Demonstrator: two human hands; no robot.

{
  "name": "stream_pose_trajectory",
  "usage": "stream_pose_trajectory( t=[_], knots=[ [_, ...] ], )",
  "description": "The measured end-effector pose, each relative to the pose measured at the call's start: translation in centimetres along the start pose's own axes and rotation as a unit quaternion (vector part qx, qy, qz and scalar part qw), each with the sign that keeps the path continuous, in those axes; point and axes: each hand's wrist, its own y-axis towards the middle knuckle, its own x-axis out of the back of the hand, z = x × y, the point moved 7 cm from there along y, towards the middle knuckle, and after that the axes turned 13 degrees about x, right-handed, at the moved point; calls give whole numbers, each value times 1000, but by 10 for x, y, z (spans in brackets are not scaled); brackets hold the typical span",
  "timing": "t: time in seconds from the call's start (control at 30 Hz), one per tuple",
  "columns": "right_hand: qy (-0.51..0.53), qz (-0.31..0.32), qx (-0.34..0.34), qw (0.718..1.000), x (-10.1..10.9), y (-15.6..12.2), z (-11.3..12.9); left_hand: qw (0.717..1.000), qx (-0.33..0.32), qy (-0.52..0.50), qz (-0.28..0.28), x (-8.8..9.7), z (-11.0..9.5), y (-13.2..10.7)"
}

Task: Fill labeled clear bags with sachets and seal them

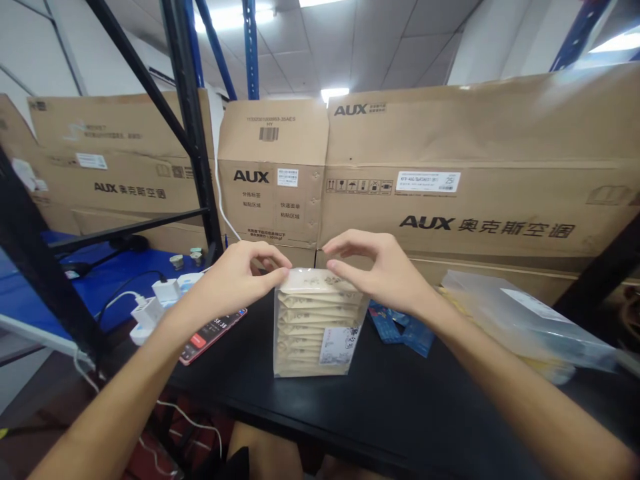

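Observation:
A clear plastic bag holding a stack of beige packets [313, 327] stands upright on the black table [400, 400], with a white label low on its front. My left hand [240, 273] pinches the bag's top edge at the left corner. My right hand [380, 267] pinches the same top edge at the right, fingers curled over it. Both hands meet above the stack.
A phone with a lit screen [213, 333] lies left of the bag beside white chargers [155, 300] and cables. Blue packets [400, 330] and a large clear bag [525, 320] lie to the right. Big AUX cardboard boxes [450, 187] wall off the back; black rack posts [193, 127] stand left.

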Motion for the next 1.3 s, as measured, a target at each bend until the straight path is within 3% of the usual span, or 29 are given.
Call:
stream_pose_trajectory(
  t=[0.1,0.2,0.4,0.6,0.77,0.93,1.07,1.3],
  knots=[
    [-23,107,-10,994,-26,14,16,999,-28,-20,-4,-7,-7,-4],
    [25,167,-54,984,-43,14,11,997,-32,-70,7,-16,-7,-5],
    [117,147,-81,979,-43,10,-9,979,-13,-202,29,-34,5,0],
    [101,146,-83,980,-44,6,-9,975,-29,-220,33,-40,7,2],
    [98,151,-101,979,-43,5,-9,964,8,-260,51,-45,11,3],
    [80,157,-94,980,-44,8,-12,953,55,-294,42,-52,13,4],
    [64,149,-84,983,-44,10,-12,951,56,-304,24,-53,9,3],
    [61,151,-67,984,-45,9,-10,924,92,-367,57,-61,11,-2]
  ],
)
